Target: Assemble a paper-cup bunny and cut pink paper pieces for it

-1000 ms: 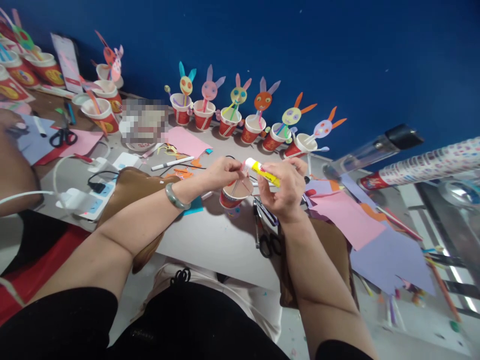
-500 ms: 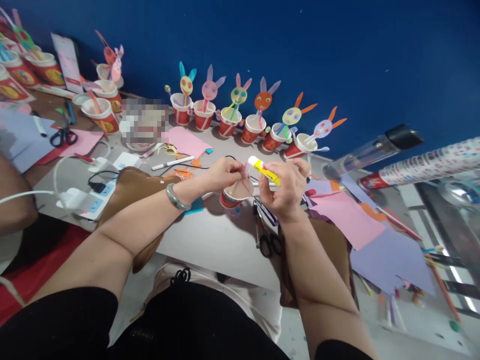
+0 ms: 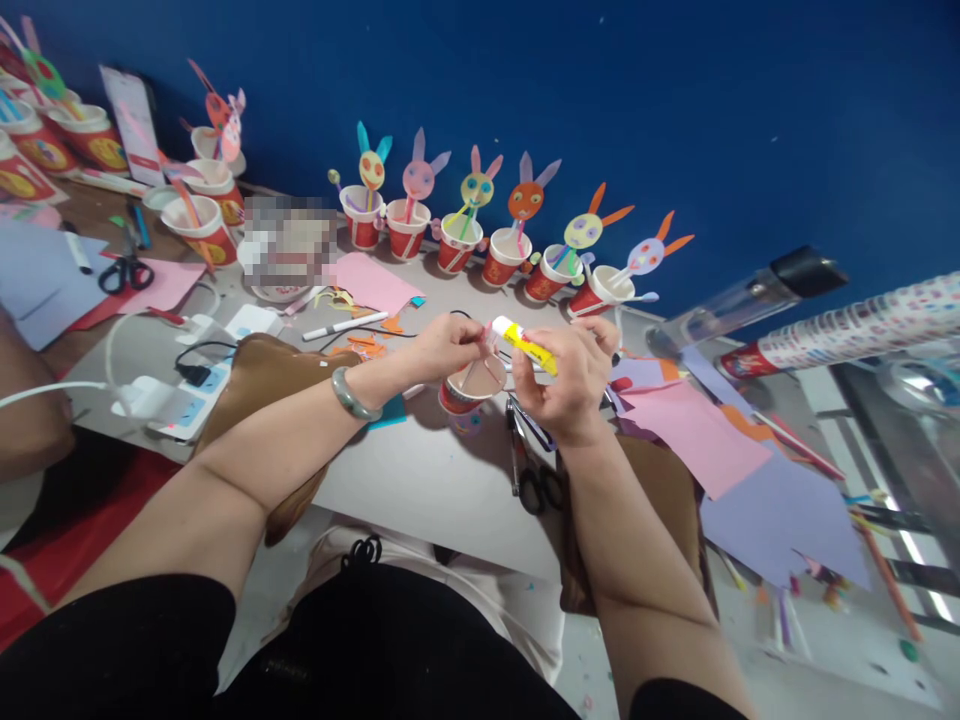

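The pale counter (image 3: 420, 490) is nearest me, and the scissors (image 3: 540, 490) lie on it just beside my right forearm, so that wrist is best carried clear of their handles. A little farther on is the red paper cup (image 3: 459, 400), with thin strips crossing its mouth; a bump could tip it, so small movements suit it.

Above its rim, my left hand (image 3: 454, 345) pinches a small pinkish piece (image 3: 489, 340) between thumb and fingers, mostly hidden. My right hand (image 3: 568, 385) is wrapped around the yellow glue stick (image 3: 532, 350), white end toward the piece. My hands sit near each other, apart; whether the tip touches the piece, I can't tell. I judge a firm pinch, a light stroke and a thin coat to be right here.

Beyond, six rabbit-faced cups (image 3: 456, 257) line the blue wall (image 3: 637, 110).
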`<state>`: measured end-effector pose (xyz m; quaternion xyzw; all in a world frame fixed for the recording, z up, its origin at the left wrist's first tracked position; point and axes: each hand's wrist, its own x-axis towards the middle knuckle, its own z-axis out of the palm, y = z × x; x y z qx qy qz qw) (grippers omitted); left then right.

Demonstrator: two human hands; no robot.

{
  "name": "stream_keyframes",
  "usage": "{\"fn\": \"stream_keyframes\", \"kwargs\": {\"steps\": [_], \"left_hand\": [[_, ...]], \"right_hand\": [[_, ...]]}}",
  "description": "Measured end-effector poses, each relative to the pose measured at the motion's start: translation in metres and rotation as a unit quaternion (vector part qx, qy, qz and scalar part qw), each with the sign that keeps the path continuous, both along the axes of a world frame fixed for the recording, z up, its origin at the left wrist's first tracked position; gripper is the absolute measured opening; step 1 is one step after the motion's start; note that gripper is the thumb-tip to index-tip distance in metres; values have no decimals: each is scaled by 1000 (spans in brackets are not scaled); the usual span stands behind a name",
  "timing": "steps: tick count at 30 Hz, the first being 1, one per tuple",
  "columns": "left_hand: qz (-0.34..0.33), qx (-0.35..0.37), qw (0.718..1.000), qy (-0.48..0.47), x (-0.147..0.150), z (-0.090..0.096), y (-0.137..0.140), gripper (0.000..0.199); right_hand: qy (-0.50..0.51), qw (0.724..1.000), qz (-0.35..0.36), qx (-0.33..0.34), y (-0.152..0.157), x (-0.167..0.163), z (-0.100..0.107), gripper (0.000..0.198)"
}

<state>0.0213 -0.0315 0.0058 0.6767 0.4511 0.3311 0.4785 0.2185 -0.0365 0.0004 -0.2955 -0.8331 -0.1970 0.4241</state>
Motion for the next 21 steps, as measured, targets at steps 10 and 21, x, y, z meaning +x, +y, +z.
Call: {"fn": "stream_keyframes", "kwargs": {"steps": [10,21], "left_hand": [[26,27,999,18,0,1,3,18],[15,32,999,13,1,-1,5,16]], "right_hand": [[-56,998,-35,-2,-7,-6,0,17],[-77,996,-46,-1,-10,-8,-2,12]]}}
